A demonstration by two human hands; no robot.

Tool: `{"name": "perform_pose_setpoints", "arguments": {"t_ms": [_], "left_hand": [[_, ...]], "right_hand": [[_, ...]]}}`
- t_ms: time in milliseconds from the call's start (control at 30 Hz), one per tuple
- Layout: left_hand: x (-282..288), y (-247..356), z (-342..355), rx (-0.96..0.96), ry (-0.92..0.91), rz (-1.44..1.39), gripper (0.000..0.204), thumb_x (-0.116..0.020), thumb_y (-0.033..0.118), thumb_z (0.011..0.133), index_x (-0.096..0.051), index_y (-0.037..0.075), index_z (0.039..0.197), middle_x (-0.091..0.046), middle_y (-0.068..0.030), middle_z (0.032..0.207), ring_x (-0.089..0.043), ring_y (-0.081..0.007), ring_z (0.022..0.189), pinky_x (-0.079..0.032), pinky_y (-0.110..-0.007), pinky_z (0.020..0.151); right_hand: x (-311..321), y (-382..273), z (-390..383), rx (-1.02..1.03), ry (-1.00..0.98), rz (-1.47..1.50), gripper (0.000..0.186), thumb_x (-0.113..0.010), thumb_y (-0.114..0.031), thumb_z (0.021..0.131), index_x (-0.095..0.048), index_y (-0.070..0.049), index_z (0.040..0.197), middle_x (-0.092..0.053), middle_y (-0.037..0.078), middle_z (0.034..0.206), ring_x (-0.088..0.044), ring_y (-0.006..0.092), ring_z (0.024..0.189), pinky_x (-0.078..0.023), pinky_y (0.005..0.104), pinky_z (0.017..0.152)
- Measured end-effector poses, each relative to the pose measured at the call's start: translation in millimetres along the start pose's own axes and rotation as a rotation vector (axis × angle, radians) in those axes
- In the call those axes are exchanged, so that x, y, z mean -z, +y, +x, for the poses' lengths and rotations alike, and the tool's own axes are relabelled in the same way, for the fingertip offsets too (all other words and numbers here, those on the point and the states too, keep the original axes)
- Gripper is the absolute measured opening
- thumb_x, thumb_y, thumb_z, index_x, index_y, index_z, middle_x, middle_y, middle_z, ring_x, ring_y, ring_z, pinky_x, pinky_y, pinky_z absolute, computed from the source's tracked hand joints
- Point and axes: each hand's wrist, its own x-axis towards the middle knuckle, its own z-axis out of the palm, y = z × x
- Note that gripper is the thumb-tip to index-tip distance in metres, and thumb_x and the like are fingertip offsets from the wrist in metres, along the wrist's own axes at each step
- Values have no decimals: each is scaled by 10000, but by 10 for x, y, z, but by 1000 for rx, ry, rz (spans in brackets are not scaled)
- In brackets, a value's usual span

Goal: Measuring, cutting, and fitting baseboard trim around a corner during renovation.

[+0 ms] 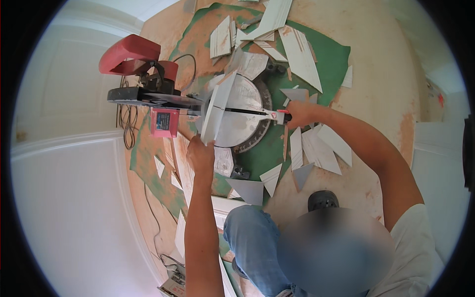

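L hand (200, 154): pinching white strip (217, 109)
R hand (301, 114): curled rnd saw knob (280, 117)
Angle: prob. adjusting
Strip: I'd steady it nxt

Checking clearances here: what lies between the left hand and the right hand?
In the head view, the round saw table and its dark curved rim lie between the left hand and the right hand.

Pale offcuts (300, 55) lie scattered on a dusty green sheet (330, 62), with a white panel (69, 213) at left.
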Motion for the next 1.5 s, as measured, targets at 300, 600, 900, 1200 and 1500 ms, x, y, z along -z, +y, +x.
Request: {"name": "perform_pose_setpoints", "arguments": {"t_ms": [300, 600, 900, 1200, 1500], "left_hand": [[94, 126, 10, 49, -57, -17, 439, -805, 190, 798, -695, -25, 1163, -716, -265, 1110, -690, -438, 1044, -534, -498, 931], [15, 93, 31, -5, 29, -27, 424, -803, 229, 764, -712, -5, 1107, -730, -265, 1026, -698, -448, 987, -535, -506, 898], [37, 64, -17, -2, 12, -23, 426, -801, 190, 781, -689, -33, 1126, -716, -251, 1086, -692, -428, 1028, -536, -495, 911], [129, 150, -19, 44, -10, -28, 372, -783, 188, 793, -701, -6, 1100, -713, -244, 1083, -688, -432, 1017, -533, -497, 905], [120, 202, 0, 51, -6, 19, 452, -782, 209, 798, -719, 101, 1233, -735, -209, 1084, -715, -386, 1008, -557, -468, 887]], "right_hand": [[293, 132, 190, 16, -34, -87, 268, -744, -235, 739, -695, 26, 703, -702, 122, 634, -712, 229, 586, -563, 372, 566], [762, 144, 425, 99, -48, -257, 288, -759, -264, 705, -689, 14, 682, -720, 138, 692, -726, 275, 626, -574, 406, 603], [646, 14, 176, 244, 507, -591, 1030, -870, -351, 673, -360, -69, 1523, -591, 167, 1326, -643, 334, 1174, -579, 441, 871], [806, -121, 339, 164, 382, -753, 1127, -907, -360, 616, -333, -16, 1523, -533, 168, 1378, -586, 321, 1260, -587, 436, 905], [977, -163, 517, 225, 344, -652, 765, -900, -222, 612, -492, -37, 1232, -613, 157, 1147, -633, 361, 1127, -567, 465, 900]]}}
